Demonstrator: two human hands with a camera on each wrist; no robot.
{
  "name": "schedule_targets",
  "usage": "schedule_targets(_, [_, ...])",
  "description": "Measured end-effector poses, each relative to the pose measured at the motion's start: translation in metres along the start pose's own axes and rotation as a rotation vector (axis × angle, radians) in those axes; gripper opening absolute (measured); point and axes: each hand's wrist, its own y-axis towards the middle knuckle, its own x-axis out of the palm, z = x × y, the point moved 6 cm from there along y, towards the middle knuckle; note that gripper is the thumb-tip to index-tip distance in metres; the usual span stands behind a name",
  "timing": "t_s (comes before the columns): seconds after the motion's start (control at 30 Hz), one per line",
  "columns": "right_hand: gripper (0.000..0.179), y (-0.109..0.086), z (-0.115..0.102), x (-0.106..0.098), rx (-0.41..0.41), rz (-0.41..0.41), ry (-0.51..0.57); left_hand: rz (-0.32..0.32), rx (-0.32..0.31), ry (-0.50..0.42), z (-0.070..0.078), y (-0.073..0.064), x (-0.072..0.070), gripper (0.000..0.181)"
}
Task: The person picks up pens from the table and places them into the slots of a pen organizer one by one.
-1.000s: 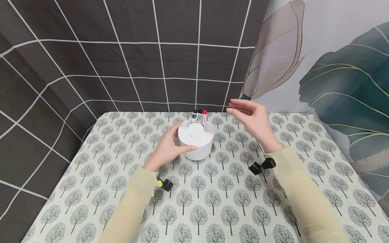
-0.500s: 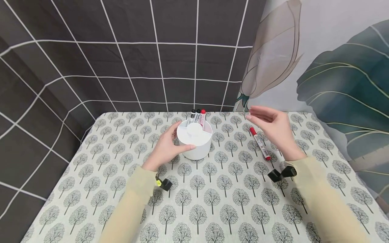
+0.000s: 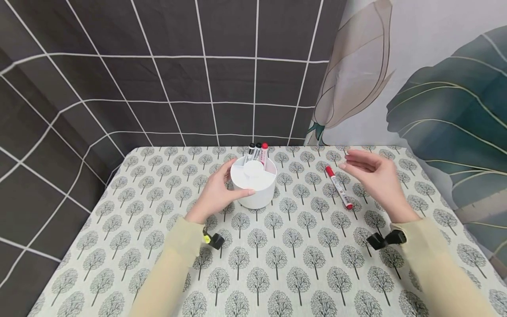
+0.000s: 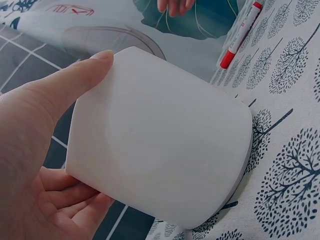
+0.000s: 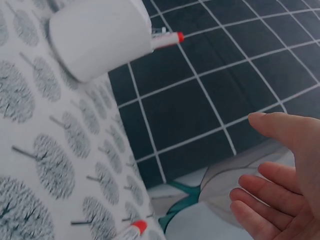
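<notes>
A round white pen organizer (image 3: 257, 193) with divided compartments stands on the table. My left hand (image 3: 215, 193) grips its left side, thumb across the front and fingers round behind; the left wrist view shows the thumb at the rim of the organizer (image 4: 165, 135). In its rear compartment stand two black-capped markers (image 3: 255, 150) and one red-capped marker (image 3: 264, 154). Another red marker (image 3: 339, 187) lies on the cloth to the right. My right hand (image 3: 376, 180) hovers to the right of that marker, fingers loosely bent, holding nothing. The right wrist view shows this hand (image 5: 280, 175) with nothing in it.
A tree-patterned cloth (image 3: 293, 264) covers the table. Behind it hangs a dark curtain (image 3: 178, 79) with white grid lines, and a leaf-printed curtain (image 3: 447, 101) hangs at the right. Each wrist carries a small black camera, such as the right one (image 3: 386, 240).
My right hand has moved right, away from the organizer and past the lying red marker, which came into view from behind the hand and arm. The left hand keeps its grip on the organizer.
</notes>
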Motion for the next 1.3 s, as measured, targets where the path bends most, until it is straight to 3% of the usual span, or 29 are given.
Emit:
schedule_targets(0.63, [0.067, -0.025, 0.048, -0.004, 0.048, -0.040, -0.120, -0.003, -0.004, -0.002, 0.000, 0.000, 0.000, 0.108])
schedule_targets(1.0, [0.068, -0.040, 0.066, 0.004, 0.067, -0.094, -0.117, -0.001, 0.005, -0.002, -0.002, 0.001, 0.000, 0.108])
schedule_targets(1.3, [0.067, -0.046, 0.075, 0.011, 0.049, -0.093, -0.145, -0.004, 0.002, 0.000, -0.002, 0.001, 0.000, 0.108])
